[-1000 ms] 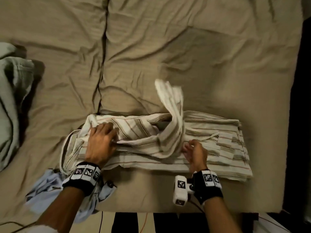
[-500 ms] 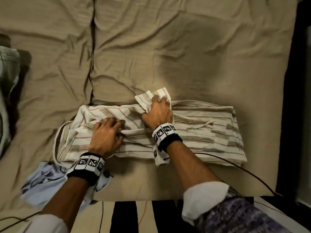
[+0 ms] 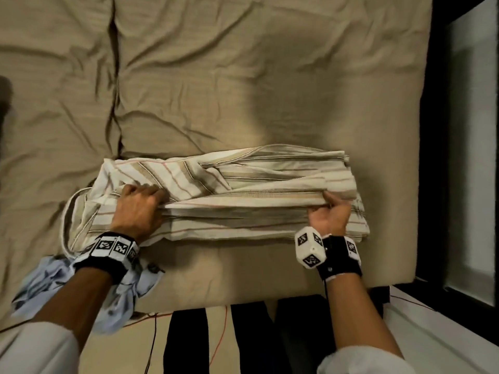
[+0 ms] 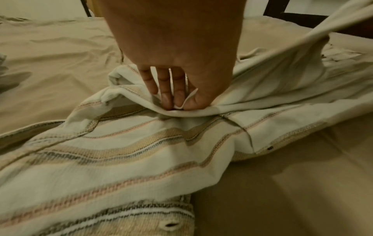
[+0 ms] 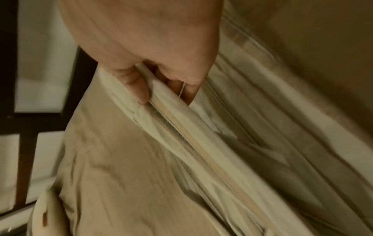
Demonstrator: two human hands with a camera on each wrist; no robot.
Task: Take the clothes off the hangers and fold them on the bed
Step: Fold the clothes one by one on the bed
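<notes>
A cream striped shirt (image 3: pixel 243 190) lies folded lengthwise near the front edge of the bed (image 3: pixel 243 76). My left hand (image 3: pixel 140 203) pinches a fold of it near the collar end; in the left wrist view the fingers (image 4: pixel 171 95) pinch the cloth of the striped shirt (image 4: pixel 121 151) against the thumb. My right hand (image 3: pixel 328 211) grips the same fold at the shirt's right end, pulled taut between the hands. In the right wrist view the thumb and fingers (image 5: pixel 139 89) clamp a striped edge of the shirt (image 5: pixel 201 143).
A light blue garment (image 3: pixel 121 292) lies crumpled at the bed's front left edge, under my left forearm. Dark bed frame and a window or glass panel (image 3: pixel 472 130) stand at the right. Cables (image 3: pixel 216 346) run over the floor below the bed edge.
My right hand left the shirt's middle, where it tucked a sleeve, and now grips the right end. The raised sleeve is folded flat. My left hand stayed near the collar.
</notes>
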